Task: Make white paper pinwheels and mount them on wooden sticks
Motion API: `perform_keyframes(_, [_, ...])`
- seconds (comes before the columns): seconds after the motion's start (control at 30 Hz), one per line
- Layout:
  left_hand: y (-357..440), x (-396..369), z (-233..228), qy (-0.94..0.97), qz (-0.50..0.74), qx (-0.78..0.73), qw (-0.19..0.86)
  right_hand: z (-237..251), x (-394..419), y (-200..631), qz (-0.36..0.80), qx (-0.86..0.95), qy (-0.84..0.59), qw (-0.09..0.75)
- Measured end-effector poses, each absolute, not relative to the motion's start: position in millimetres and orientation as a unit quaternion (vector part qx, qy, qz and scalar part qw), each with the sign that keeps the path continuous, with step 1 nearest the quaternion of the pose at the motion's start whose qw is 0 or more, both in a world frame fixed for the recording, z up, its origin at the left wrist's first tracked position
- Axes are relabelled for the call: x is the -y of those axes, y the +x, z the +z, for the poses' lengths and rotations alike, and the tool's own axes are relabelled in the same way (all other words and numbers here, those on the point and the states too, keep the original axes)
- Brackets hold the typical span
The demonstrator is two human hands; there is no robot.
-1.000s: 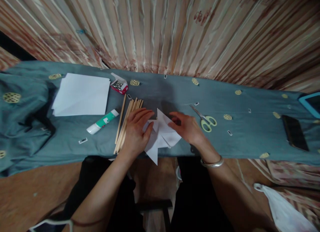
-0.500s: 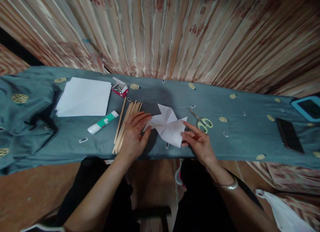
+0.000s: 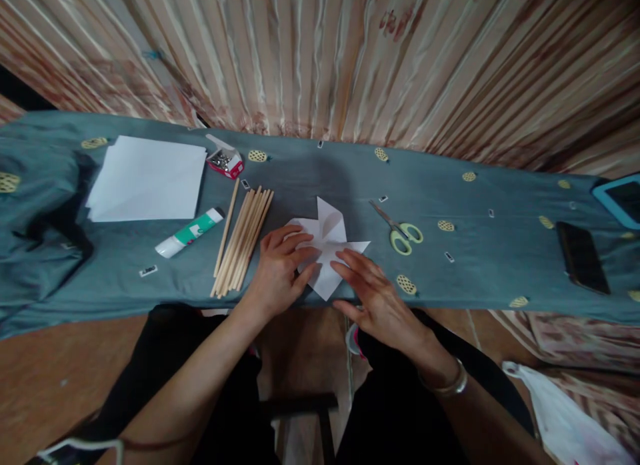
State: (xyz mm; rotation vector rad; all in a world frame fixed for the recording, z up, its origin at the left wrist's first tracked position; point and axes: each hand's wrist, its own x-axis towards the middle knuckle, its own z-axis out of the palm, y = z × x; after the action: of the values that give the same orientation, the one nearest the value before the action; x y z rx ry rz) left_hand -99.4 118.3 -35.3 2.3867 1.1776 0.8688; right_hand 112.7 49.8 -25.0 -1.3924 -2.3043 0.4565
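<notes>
A white paper pinwheel (image 3: 331,226) lies on the cloth-covered table in front of me, its folded blades pointing outward. My left hand (image 3: 284,268) rests over its left side, fingers stretched across the paper. On the right side, my right hand (image 3: 367,285) lies with fingers extended over the lower right blade and the thumb apart. Neither hand grips the paper; parts of the pinwheel are hidden under the fingers. Just left of my left hand is a bundle of wooden sticks (image 3: 245,241). Scissors with green handles (image 3: 400,233) lie to the right of the pinwheel.
At the left are a stack of white paper (image 3: 147,178), a green-and-white glue tube (image 3: 190,233) and an open red box of metal pieces (image 3: 226,159). A dark phone (image 3: 583,257) and a blue-framed device (image 3: 620,201) lie far right. A curtain (image 3: 320,58) hangs behind the table.
My right hand has let go of the pinwheel's right blade and now lies over its lower part. The pinwheel sits flatter and slightly turned. The view has shifted a little.
</notes>
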Motion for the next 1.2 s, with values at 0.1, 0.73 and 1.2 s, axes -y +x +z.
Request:
perform_keyframes(0.1, [-96,-119,-35,0.852,0.273,-0.41,0.178,-27,-52,110,0.17,0.825,-0.505,0.189])
perform_keyframes(0.73, [-94,-123,-39,0.862,0.262,-0.389,0.19,-24,-67,108,0.223,0.764,-0.529,0.295])
perform_keyframes(1.2, [-95,-124,-37,0.842,0.316,-0.387,0.202,-27,-80,99,0.216,0.698,-0.617,0.292])
